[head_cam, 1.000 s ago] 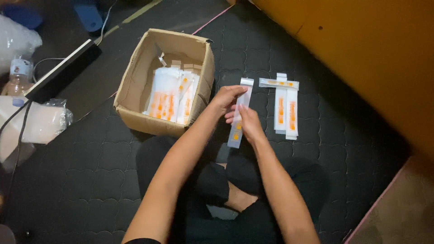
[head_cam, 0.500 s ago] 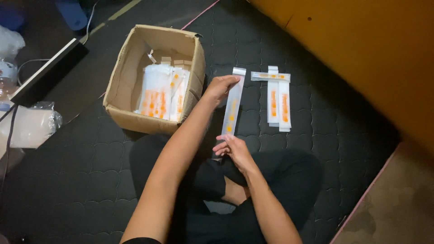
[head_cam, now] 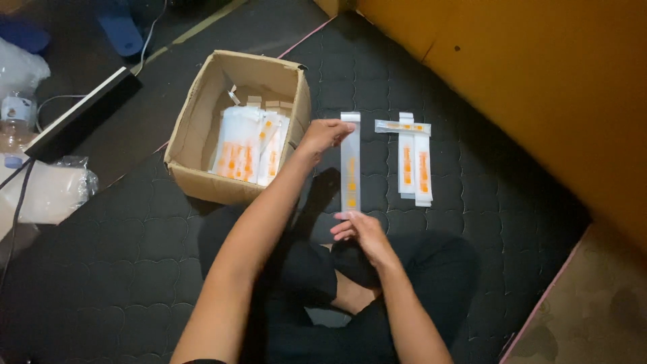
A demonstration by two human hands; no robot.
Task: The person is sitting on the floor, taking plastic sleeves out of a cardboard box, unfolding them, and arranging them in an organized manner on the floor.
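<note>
A long, narrow clear packet (head_cam: pixel 350 165) with orange print is stretched upright between both hands. My left hand (head_cam: pixel 325 135) pinches its top end, next to the cardboard box (head_cam: pixel 195 121). My right hand (head_cam: pixel 362 232) pinches its bottom end, just above my crossed legs. The open box holds several similar white and orange packets (head_cam: pixel 248 147). To the right, three more packets (head_cam: pixel 412 158) lie on the dark quilted mat, one laid across the tops of the other two.
An orange wall (head_cam: pixel 539 74) runs along the right. On the left are a dark flat bar (head_cam: pixel 81 114), a cable, a plastic bottle (head_cam: pixel 17 118) and a clear plastic bag (head_cam: pixel 50 192). A blue slipper (head_cam: pixel 118 30) lies at the top.
My right hand has slid down the packet from near its top to its bottom end. The packet has turned from slanted to upright, stretched between both hands.
</note>
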